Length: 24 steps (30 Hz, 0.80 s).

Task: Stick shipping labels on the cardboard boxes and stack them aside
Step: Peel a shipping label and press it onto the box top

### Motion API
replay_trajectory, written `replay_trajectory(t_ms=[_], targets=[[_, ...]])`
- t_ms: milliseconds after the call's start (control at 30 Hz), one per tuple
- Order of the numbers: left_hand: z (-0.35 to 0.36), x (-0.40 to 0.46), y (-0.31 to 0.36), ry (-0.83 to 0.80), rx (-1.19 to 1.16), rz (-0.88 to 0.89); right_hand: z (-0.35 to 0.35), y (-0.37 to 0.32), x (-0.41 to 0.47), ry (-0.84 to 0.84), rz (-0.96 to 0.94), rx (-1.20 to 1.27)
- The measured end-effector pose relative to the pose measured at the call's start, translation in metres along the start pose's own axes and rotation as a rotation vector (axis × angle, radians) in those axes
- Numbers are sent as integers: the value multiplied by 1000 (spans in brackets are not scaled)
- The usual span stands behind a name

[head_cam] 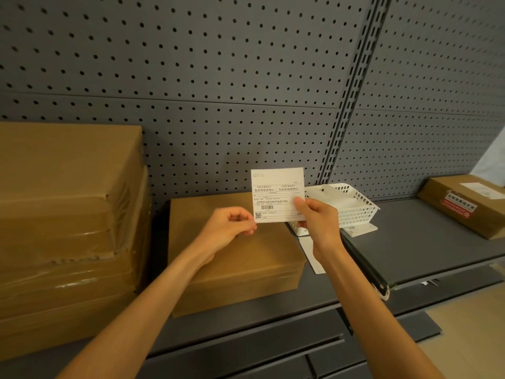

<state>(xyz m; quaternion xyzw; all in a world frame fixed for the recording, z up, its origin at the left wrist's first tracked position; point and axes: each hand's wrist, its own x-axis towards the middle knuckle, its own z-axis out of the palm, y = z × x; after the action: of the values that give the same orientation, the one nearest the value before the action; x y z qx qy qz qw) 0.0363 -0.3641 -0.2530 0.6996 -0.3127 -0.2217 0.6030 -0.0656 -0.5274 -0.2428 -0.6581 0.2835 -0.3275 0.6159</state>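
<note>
Label (pixel 276 194) reading "01", right hand (pixel 318 222) pinching

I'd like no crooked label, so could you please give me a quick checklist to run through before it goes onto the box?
1. Label held: ok. The right hand pinches the shipping label at its lower right.
2. Backing peeled: cannot tell. The left hand pinches at the lower left corner.
3. Target box in place: ok. The single cardboard box lies on the shelf below the label.
4. Box top free: ok, no label on the part that shows.
5. Label square to the box: not ok, it is upright, above the box.
6. Stacking place: ok. The stack of boxes stands to the left.
</note>
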Motion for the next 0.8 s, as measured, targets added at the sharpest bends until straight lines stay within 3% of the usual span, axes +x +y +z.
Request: replay_trajectory(t_ms=[533,800], targets=[[-1,-3,-1,-18,9,9,0,6,-7,10,13,-22],[-2,-3,-3,28,69,39,-2,12,-11,106,-128,-313]])
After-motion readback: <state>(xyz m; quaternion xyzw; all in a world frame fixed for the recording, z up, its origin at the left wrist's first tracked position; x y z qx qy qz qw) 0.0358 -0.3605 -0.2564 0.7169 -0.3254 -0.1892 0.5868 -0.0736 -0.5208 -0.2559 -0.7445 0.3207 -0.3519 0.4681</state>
